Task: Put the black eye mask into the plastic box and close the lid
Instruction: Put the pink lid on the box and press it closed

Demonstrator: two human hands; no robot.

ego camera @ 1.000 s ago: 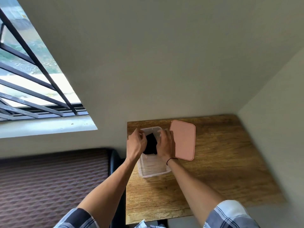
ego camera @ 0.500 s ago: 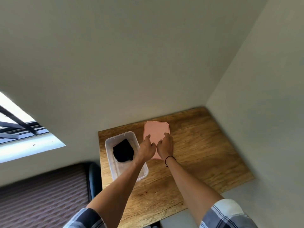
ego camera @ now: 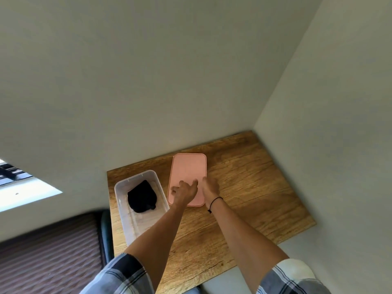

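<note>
Left of the pink lid (ego camera: 189, 170), just beside it on the wooden table (ego camera: 250, 187), we see the clear plastic box (ego camera: 135, 183) standing uncovered, with the black eye mask (ego camera: 141, 196) folded inside toward its far end, apart from both hands. On the lid's near end we find the left hand (ego camera: 184, 191) and the right hand (ego camera: 210, 186) side by side, fingers loosely spread over the pink surface and clasping nothing, though we cannot tell whether they press on it. Our left forearm crosses the box's near right corner, and a thin black band circles the right wrist beside the lid's near edge.
</note>
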